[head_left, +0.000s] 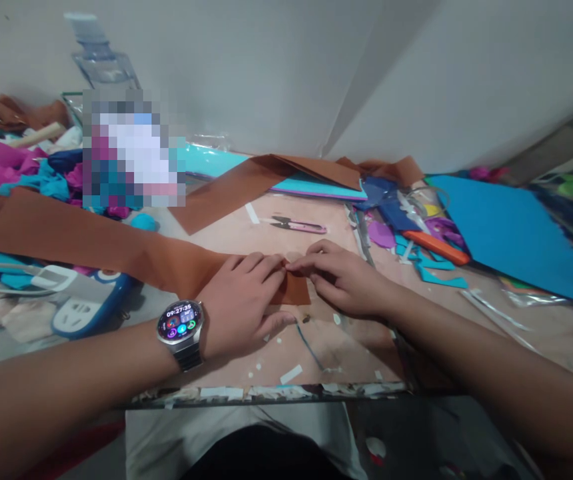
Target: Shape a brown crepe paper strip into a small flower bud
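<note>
A long brown felt strip runs from the far left across the work board to the middle. My left hand, with a watch on its wrist, lies flat on the strip's end, fingers stretched over it. My right hand meets it from the right, fingertips pressed together on the strip's end edge near the left fingertips. Both hands press the brown felt down on the board.
Small pink thread snips lie just behind the hands. Another folded brown felt piece and turquoise sheets lie further back. A blue sheet and an orange cutter are at right. A power strip and felt scraps crowd the left.
</note>
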`<state>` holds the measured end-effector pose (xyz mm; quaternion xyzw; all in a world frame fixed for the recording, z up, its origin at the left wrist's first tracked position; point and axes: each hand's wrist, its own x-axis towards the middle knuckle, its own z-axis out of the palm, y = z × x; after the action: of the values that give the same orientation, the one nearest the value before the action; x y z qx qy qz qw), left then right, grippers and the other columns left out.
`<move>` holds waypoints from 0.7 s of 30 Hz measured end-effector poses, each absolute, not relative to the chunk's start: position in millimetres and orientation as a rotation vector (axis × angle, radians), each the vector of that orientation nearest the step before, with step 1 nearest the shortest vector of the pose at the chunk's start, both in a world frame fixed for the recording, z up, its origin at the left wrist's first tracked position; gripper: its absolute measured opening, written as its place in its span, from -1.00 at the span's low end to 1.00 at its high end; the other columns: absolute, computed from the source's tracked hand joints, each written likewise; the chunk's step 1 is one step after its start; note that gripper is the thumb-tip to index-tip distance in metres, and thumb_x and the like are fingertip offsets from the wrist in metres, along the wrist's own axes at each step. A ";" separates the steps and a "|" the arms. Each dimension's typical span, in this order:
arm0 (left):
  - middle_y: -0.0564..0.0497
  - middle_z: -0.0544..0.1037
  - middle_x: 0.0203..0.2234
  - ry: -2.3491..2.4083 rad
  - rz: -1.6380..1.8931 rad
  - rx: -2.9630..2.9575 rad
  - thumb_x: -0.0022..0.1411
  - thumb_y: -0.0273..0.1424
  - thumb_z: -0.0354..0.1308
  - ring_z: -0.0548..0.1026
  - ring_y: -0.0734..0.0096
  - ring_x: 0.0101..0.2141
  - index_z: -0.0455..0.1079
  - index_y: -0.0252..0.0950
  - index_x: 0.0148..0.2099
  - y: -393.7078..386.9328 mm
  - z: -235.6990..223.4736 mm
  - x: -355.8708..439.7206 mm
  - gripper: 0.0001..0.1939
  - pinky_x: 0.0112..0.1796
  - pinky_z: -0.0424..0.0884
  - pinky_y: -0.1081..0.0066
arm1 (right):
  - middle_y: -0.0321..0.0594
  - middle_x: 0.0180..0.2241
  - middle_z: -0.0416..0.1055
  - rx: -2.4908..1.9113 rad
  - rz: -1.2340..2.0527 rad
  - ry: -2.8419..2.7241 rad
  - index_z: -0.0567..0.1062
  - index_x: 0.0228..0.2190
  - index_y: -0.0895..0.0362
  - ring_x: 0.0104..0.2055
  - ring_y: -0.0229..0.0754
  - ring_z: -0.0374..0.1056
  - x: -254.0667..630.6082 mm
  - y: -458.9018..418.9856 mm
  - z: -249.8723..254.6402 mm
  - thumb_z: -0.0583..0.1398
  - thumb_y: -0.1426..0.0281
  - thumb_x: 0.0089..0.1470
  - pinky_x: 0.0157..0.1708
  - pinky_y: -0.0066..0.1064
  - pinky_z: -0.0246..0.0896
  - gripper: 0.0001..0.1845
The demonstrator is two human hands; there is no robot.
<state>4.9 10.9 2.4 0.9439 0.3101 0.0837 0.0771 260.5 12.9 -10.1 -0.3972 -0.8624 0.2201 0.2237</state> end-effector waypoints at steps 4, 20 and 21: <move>-0.17 0.32 0.35 0.912 0.266 2.820 0.43 0.10 -0.10 0.30 -0.06 0.23 0.31 -0.33 0.30 15.5 1.0 4.4 -0.30 0.15 0.25 -0.05 | -0.11 -0.12 0.45 -1.106 0.601 -2.382 0.53 0.09 0.00 0.02 -0.08 0.38 261.3 12.7 -10.8 0.13 0.61 0.18 0.04 -0.17 0.41 -0.49; -0.19 0.38 0.28 0.910 0.318 2.810 0.42 0.09 -0.05 0.32 -0.07 0.20 0.38 -0.30 0.19 18.3 -1.9 5.0 -0.38 0.14 0.24 -0.06 | -0.11 -0.16 0.50 -1.081 0.572 -2.386 0.55 -0.03 0.08 0.00 -0.07 0.35 262.0 13.5 -7.6 0.11 0.62 0.17 -0.01 -0.17 0.41 -0.59; -0.18 0.38 0.28 0.911 0.324 2.807 0.42 0.08 -0.04 0.32 -0.07 0.20 0.39 -0.30 0.18 18.1 -1.4 5.2 -0.39 0.13 0.25 -0.05 | -0.11 -0.16 0.50 -1.080 0.568 -2.386 0.56 -0.04 0.08 0.00 -0.07 0.35 262.2 13.6 -7.6 0.11 0.62 0.17 -0.01 -0.18 0.41 -0.60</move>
<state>5.2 18.1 -1.4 0.9419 0.3057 0.1089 0.0865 262.2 13.6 -7.6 -0.3924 -0.8667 0.2064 0.2285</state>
